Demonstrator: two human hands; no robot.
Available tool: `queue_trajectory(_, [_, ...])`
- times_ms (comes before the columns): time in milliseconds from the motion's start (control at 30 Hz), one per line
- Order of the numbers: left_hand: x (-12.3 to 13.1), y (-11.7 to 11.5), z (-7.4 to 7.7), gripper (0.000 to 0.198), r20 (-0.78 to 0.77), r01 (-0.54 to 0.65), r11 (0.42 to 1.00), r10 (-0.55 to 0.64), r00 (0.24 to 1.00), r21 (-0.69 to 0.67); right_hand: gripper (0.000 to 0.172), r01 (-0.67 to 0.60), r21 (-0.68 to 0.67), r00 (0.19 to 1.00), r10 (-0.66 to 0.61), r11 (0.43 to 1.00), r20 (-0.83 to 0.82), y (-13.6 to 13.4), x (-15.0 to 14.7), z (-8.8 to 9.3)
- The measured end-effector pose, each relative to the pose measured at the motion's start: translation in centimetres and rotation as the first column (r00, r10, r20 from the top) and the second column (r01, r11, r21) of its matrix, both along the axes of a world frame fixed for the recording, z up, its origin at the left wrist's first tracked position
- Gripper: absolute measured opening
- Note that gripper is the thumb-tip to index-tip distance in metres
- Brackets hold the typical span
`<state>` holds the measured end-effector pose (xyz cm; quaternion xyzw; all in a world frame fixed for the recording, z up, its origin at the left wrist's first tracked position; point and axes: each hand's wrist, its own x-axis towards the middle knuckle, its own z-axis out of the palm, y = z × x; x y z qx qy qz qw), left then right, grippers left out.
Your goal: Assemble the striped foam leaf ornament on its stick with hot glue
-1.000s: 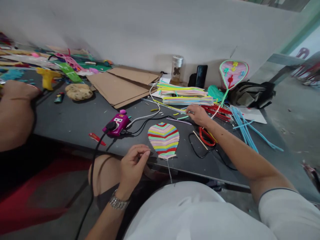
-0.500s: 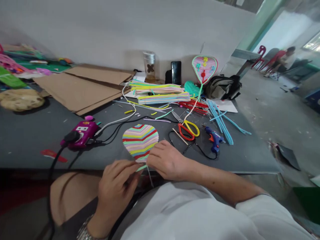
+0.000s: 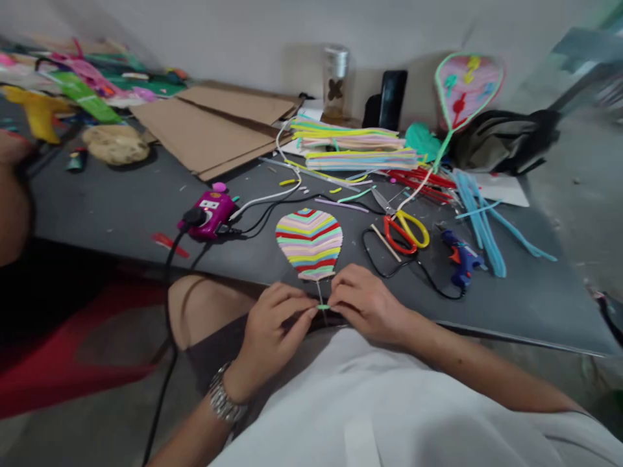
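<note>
Craft workspace, grey table [image 3: 253, 263], scissors [image 3: 406, 232], blue glue gun [image 3: 462, 259], bundled coloured strips [image 3: 360, 159], cardboard sheets [image 3: 214, 133], concrete-like floor [image 3: 591, 259].

No words or numbers can be read. The bottle [image 3: 339, 65] carries a dark mark [image 3: 335, 89] shaped like an X; whether it is a letter or a decoration cannot be told. The purple socket block [image 3: 210, 220] has a small yellowish label [image 3: 215, 196] on top, its print too small to make out. On the green packet [image 3: 78, 87], at the far left, pale markings are blurred past reading.
</note>
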<state>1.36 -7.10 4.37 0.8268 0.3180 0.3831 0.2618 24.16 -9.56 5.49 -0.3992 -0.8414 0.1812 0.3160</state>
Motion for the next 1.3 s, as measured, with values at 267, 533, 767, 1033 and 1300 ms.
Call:
queue_trajectory(267, [0.2, 1.7, -1.5, 0.008, 0.098, -0.22, 0.955, 0.243, 0.965, -0.199, 0.02, 0.133, 0.106, 0.991, -0.134, 0.985, 0.001, 1.9, -0.5, -2.0])
queue_trajectory(533, [-0.3, 2.3, -2.1, 0.01, 0.018, -0.256, 0.958, 0.26, 0.965, -0.13, 0.028, 0.12, 0.227, 0.977, -0.156, 0.966, 0.146, 2.9, -0.7, -3.4])
queue_trajectory(767, [0.0, 2.6, -1.9, 0.014, -0.077, -0.252, 0.965, 0.247, 0.966, -0.067, 0.031, 0.111, 0.229, 0.965, -0.16, 0.967, 0.206, 3.0, -0.7, -3.5])
queue_trajectory(1033, [0.4, 2.6, -2.1, 0.015, -0.139, -0.267, 0.964, 0.264, 0.955, -0.007, 0.029, 0.106, 0.249, 0.939, -0.18, 0.963, 0.293, 2.7, -0.9, -3.3])
queue_trajectory(1300, [0.4, 2.6, -2.2, 0.013, -0.141, -0.278, 0.959, 0.283, 0.949, 0.053, 0.03, 0.102, 0.239, 0.932, -0.177, 0.966, 0.318, 2.6, -0.9, -3.2])
